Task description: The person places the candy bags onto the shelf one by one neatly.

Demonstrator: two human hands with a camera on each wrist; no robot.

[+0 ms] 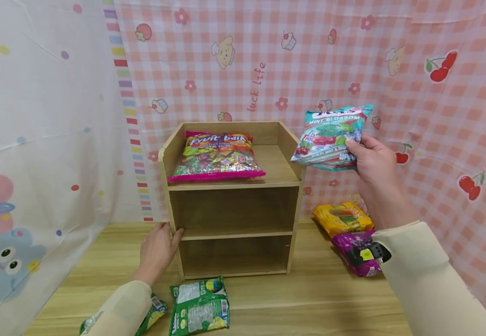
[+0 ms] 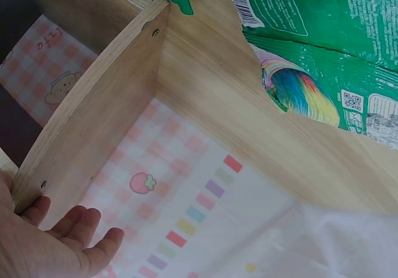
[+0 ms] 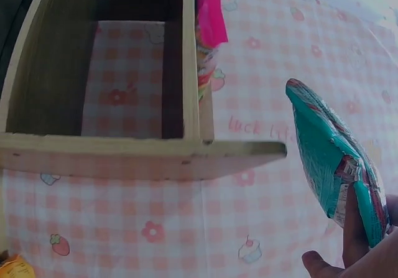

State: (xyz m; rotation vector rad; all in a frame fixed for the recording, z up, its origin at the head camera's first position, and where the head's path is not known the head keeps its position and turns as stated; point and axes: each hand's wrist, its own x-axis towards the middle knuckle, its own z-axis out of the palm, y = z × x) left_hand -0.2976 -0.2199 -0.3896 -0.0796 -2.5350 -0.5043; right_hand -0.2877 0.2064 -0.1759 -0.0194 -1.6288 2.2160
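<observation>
A turquoise bag of mint candy (image 1: 329, 137) is pinched at its right edge in my right hand (image 1: 377, 163). I hold it in the air at the shelf's upper right, apart from the wood; in the right wrist view the candy bag (image 3: 333, 160) shows edge-on. My left hand (image 1: 156, 249) grips the left side panel of the small wooden shelf (image 1: 234, 235), thumb toward the front edge and fingers along the outside. In the left wrist view those fingers (image 2: 78, 228) lie against the panel. A fruit candy bag (image 1: 219, 156) with a pink border lies on the top shelf, left of centre.
Green packets lie before the shelf: one packet (image 1: 201, 305) flat, another packet (image 1: 152, 315) partly behind my left sleeve. A yellow packet (image 1: 343, 219) and a purple packet (image 1: 354, 252) lie right of the shelf. Patterned cloth (image 1: 247, 56) hangs behind the wooden table (image 1: 293, 308).
</observation>
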